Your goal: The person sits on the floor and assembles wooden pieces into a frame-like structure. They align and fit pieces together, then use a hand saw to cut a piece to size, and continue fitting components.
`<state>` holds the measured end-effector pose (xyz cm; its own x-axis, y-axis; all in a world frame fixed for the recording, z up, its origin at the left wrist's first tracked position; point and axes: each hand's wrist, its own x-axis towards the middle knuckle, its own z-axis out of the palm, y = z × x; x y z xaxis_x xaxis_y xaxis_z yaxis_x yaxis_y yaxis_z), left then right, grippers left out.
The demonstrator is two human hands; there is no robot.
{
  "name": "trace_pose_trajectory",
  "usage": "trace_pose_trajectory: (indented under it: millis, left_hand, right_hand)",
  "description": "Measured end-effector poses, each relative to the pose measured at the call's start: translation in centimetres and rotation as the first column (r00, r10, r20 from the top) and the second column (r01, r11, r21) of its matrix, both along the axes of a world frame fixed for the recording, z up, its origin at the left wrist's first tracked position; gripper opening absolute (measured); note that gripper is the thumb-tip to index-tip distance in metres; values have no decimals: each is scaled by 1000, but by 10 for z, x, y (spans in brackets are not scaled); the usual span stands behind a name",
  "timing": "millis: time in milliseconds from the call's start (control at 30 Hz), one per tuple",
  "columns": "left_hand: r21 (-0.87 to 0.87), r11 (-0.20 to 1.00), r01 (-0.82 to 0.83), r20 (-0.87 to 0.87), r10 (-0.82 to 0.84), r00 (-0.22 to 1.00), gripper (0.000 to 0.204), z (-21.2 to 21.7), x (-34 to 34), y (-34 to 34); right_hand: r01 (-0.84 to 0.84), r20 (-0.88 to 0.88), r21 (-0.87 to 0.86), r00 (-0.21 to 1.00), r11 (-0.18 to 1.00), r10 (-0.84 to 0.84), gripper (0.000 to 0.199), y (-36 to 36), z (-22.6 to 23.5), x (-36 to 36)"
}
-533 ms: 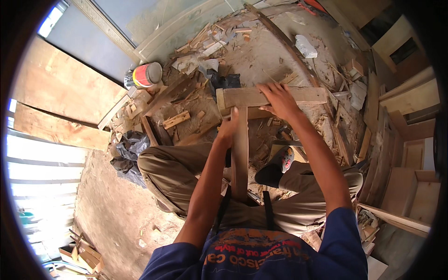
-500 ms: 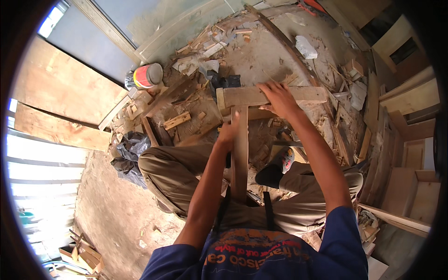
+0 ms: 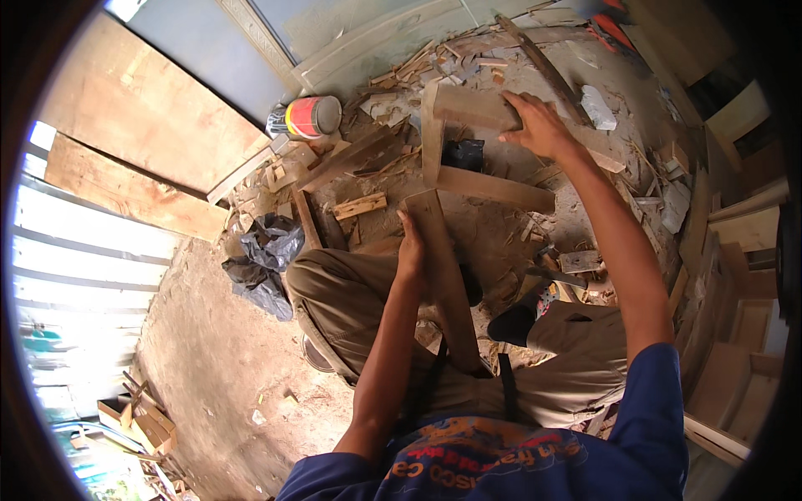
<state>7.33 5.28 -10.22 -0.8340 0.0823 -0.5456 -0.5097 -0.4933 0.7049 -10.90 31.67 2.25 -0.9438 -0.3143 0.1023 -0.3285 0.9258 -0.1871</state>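
Observation:
My right hand (image 3: 541,127) grips the upper rail of a wooden frame (image 3: 469,107), thumb on the near side and fingers over the far edge. The frame is tilted, so its short left side and lower rail show. My left hand (image 3: 411,249) is closed round the left edge of a separate wooden board (image 3: 441,263), its thumb up near the board's far end. This board slants from between my thighs up toward the frame, with a gap between the two. The fingers beneath it are hidden.
Wood offcuts (image 3: 361,205) and scraps litter the dirt floor. A paint bucket (image 3: 314,117) lies on its side by the wall. A crumpled dark plastic bag (image 3: 271,242) sits left of my knee. A long beam (image 3: 541,63) lies at the far right, near a white lump (image 3: 597,108).
The frame has moved away and tilted, so its lower rail now shows. The board in my left hand has come apart from it, and that hand has slid to the board's left edge.

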Motion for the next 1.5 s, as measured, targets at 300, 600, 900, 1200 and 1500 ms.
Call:
trace_pose_trajectory:
  millis: [300,600,900,1200,1500]
  left_hand:
    - [371,927,-64,58,45,997,88,-2,7,-23]
    - [429,897,-110,69,89,994,90,0,11,-38]
    - [456,869,-193,92,170,981,87,-2,8,-35]
    - [401,884,-240,39,245,969,81,-7,17,-35]
    - [385,873,-298,56,300,952,83,-8,22,-39]
  right_hand:
    - [-130,43,108,991,986,126,88,-59,-10,-34]
    - [-199,9,184,980,962,201,86,-100,-34,-57]
    - [-274,53,190,962,943,269,87,-77,-41,-43]
    - [-243,7,255,968,936,249,84,-83,-43,-14]
    - [-253,7,183,967,950,256,77,-99,2,13]
